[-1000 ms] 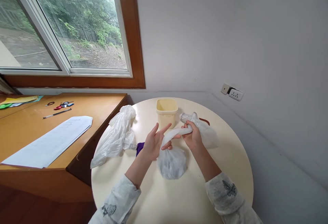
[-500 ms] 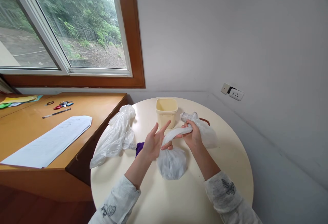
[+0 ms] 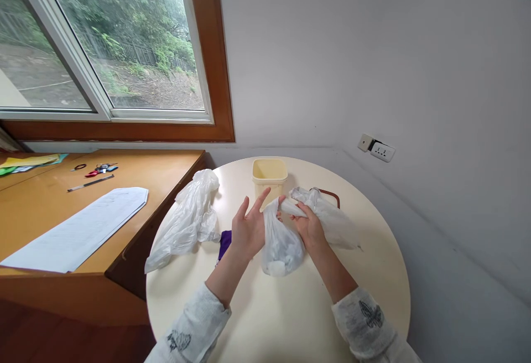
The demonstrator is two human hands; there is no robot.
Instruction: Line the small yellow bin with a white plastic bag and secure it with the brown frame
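Observation:
A knotless-looking white plastic bag (image 3: 282,249) with a bulging bottom hangs between my hands above the round table. My left hand (image 3: 248,230) is palm up, thumb and index finger stretched out. The bag's neck loops over its other fingers, which are partly hidden behind the plastic. My right hand (image 3: 310,227) is closed on the twisted end of the bag. Another white plastic bag (image 3: 338,222) lies just beyond my right hand. A purple thing (image 3: 225,241) shows partly behind my left wrist.
A cream square bin (image 3: 269,170) stands at the table's far side, near a brown curved handle (image 3: 332,193). A crumpled white plastic bag (image 3: 191,222) lies on the left. The wooden desk (image 3: 166,180) carries papers (image 3: 83,227), a pen (image 3: 90,183) and small items (image 3: 102,170).
The bag's neck has come down around my left fingers, and its bulging part has lifted slightly and moved right. My right hand has lowered a little, still gripping the twisted end.

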